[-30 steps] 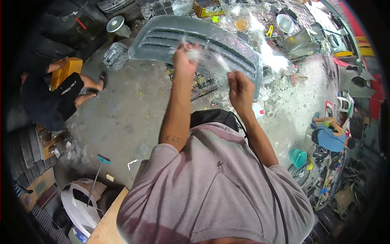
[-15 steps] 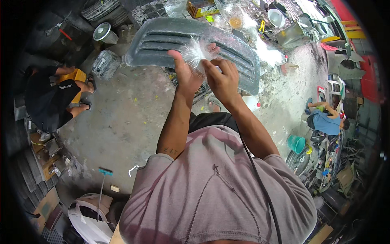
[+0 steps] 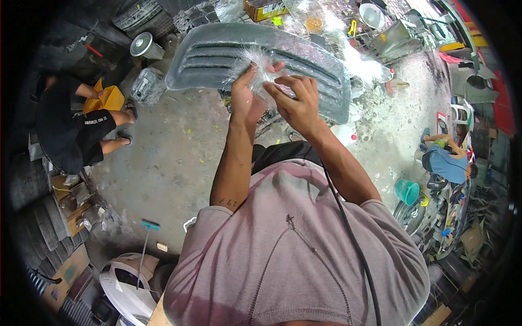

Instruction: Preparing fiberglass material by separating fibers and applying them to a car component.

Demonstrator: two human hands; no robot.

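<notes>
A loose tuft of white, glassy fibre strands (image 3: 254, 58) fans out from my hands. My left hand (image 3: 248, 100) is closed around its base, palm up, thumb and fingertips curled onto the strands. My right hand (image 3: 300, 103) comes in from the right with bent fingers, its thumb and fingertips pinching at the tuft's near side; the exact strands between them are hard to make out. Behind and below both hands lies a wide dark grey curved panel (image 3: 209, 42) with long raised slats, partly covered by my fingers and the fibres.
Beyond the panel are a cardboard box (image 3: 266, 9), a yellow-handled tool (image 3: 353, 28) and a pale tub (image 3: 372, 16). At left a person (image 3: 65, 119) sits by a yellow crate (image 3: 111, 99). Another person (image 3: 447, 163) sits at right near a green bucket (image 3: 406, 191).
My left thumb and fingers have curled in closer around the fibre tuft, and its strands spread wider. My right hand has shifted slightly. The person at left has an arm down at the crate.
</notes>
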